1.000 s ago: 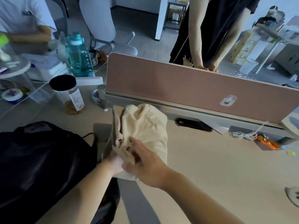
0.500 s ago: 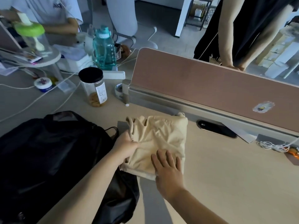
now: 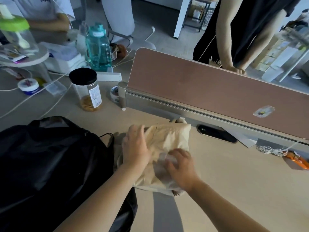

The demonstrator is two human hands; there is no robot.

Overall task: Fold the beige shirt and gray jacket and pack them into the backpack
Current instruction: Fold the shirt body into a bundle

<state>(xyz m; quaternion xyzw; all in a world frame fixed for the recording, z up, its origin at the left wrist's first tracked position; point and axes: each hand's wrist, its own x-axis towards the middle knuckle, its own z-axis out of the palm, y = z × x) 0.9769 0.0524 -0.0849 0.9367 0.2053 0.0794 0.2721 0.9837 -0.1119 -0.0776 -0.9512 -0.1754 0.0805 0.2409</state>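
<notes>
The beige shirt (image 3: pixel 172 139) lies folded into a compact bundle on the light wooden desk, just right of the black backpack (image 3: pixel 50 164). My left hand (image 3: pixel 136 146) rests on the bundle's left side, fingers spread over the cloth. My right hand (image 3: pixel 181 166) presses on its near right part, fingers curled into the fabric and slightly blurred. The backpack lies flat at the left, its edge touching the shirt. No gray jacket is in view.
A brown desk divider (image 3: pixel 217 91) runs behind the shirt, with a person standing beyond it. A black-lidded jar (image 3: pixel 87 91), a teal bottle (image 3: pixel 98 47), cables and a tape roll (image 3: pixel 115 94) sit at the back left. An orange tool (image 3: pixel 297 159) lies right.
The shirt bundle came down from mid-air onto the desk. My left hand slid from its left edge onto the top, and my right hand shifted right over the near corner.
</notes>
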